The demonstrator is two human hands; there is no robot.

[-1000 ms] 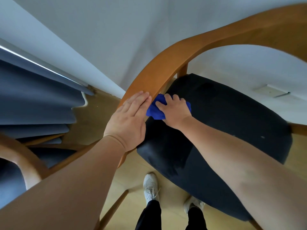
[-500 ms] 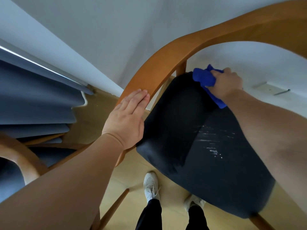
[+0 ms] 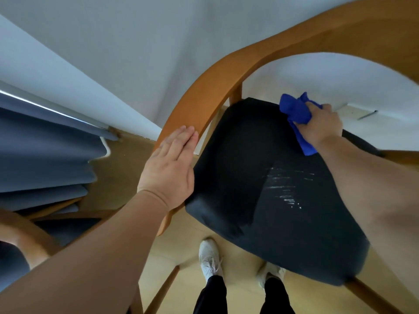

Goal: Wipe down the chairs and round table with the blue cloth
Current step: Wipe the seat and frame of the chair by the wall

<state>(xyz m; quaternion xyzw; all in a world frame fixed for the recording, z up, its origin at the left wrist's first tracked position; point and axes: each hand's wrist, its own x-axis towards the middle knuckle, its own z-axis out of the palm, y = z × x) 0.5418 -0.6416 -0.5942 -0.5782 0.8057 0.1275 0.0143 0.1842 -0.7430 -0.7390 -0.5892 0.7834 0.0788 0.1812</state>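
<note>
A chair with a curved wooden backrest rail (image 3: 226, 71) and a dark padded seat (image 3: 260, 196) fills the middle of the view. My left hand (image 3: 169, 171) lies flat on the rail's left end, fingers together and holding nothing. My right hand (image 3: 319, 125) is closed around the crumpled blue cloth (image 3: 297, 114) and presses it on the seat's far right edge. Wet streaks (image 3: 285, 186) shine on the seat below that hand. The round table is out of sight.
A second wooden chair with a blue-grey seat (image 3: 20, 241) stands at the lower left. Grey curtain folds (image 3: 45, 150) hang on the left by a white wall. My white shoes (image 3: 209, 257) stand on the pale wood floor under the seat's front edge.
My right hand swept the cloth from the seat's near left corner, beside my left hand, across to the far right edge, leaving wet streaks. The left hand stayed on the rail.
</note>
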